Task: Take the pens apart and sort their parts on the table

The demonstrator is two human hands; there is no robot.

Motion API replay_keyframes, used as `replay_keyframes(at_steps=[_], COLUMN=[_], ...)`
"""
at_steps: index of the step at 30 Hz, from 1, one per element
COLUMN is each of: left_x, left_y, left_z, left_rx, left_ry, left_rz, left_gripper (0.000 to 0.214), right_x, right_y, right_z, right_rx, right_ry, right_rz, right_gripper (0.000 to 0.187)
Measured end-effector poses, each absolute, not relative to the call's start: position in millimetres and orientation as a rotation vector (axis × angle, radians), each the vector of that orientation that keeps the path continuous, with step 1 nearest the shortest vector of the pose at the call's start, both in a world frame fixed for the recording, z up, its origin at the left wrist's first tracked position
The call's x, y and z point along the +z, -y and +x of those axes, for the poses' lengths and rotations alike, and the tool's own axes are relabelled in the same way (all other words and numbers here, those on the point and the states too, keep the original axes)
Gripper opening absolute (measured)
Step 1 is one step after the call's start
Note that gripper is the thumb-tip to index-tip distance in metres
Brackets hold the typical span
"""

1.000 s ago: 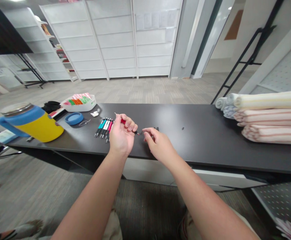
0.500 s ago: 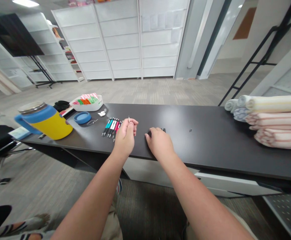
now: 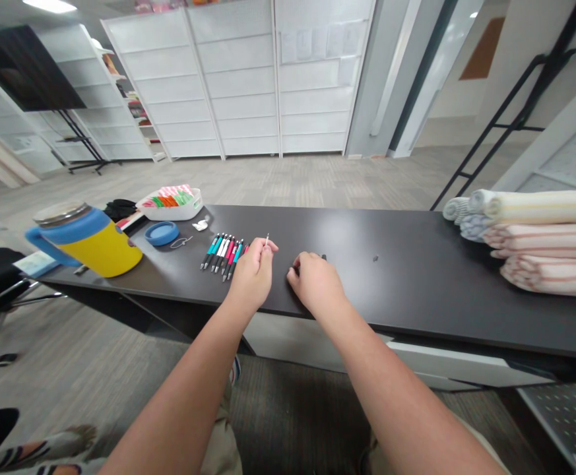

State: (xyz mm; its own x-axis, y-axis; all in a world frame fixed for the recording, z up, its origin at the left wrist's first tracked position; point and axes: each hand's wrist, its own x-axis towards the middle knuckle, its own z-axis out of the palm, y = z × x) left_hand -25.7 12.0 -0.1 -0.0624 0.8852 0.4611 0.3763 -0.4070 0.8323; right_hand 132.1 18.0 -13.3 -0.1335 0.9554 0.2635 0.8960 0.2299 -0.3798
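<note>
My left hand (image 3: 254, 274) is closed in a pinch just above the table, round a thin whitish stick (image 3: 267, 239) whose tip pokes up past the thumb; its kind is too small to make out. To its left lies a row of click pens (image 3: 222, 254) in teal, white and pink with black grips, side by side. My right hand (image 3: 316, 280) rests low on the table with its fingers curled over something dark. A short black end (image 3: 324, 257) shows beyond the knuckles; the rest is hidden under the hand.
On the dark table (image 3: 416, 284), a yellow-and-blue mug (image 3: 102, 244), a blue lid (image 3: 161, 232), a white basket of colourful packets (image 3: 191, 208) and a small white item (image 3: 201, 225) stand left. A small dark bit (image 3: 375, 258) lies right of my hands, before rolled cloths (image 3: 545, 237).
My left hand has moved slightly right with the thin stick, uncovering more pens at the row's right end. My right hand stays in nearly the same place, its fingers shifted a little.
</note>
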Motion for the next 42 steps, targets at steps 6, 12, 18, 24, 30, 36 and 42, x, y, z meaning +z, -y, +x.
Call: replay_keyframes(at_steps=[6, 12, 18, 24, 30, 36, 42], left_x=[1, 6, 5, -2, -4, -5, -4], left_y=[-12, -8, 1, 6, 4, 3, 5], left_z=[-23, -18, -8, 7, 15, 18, 20], left_rx=[1.229, 1.125, 0.967, 0.792, 0.770, 0.756, 0.751], left_ry=[-1.501, -1.515, -1.362, -1.387, -1.375, -1.358, -1.355], left_rz=[1.987, 2.149, 2.369, 2.443, 2.482, 2.522, 2.538], left_gripper=[0.025, 0.025, 0.026, 0.027, 0.026, 0.026, 0.024], right_x=[-12, -12, -15, -12, -15, -15, -19], right_y=[-20, -14, -12, -5, -1, 3, 2], right_z=[136, 150, 173, 187, 197, 199, 199], right_rx=[0.279, 0.454, 0.889, 0.903, 0.898, 0.867, 0.907], right_ry=[2.074, 1.861, 1.330, 1.251, 1.279, 1.332, 1.372], right_rz=[-1.735, -1.380, -1.100, -1.049, -1.082, -1.093, -1.084], right_gripper=[0.014, 0.010, 0.033, 0.032, 0.033, 0.030, 0.032])
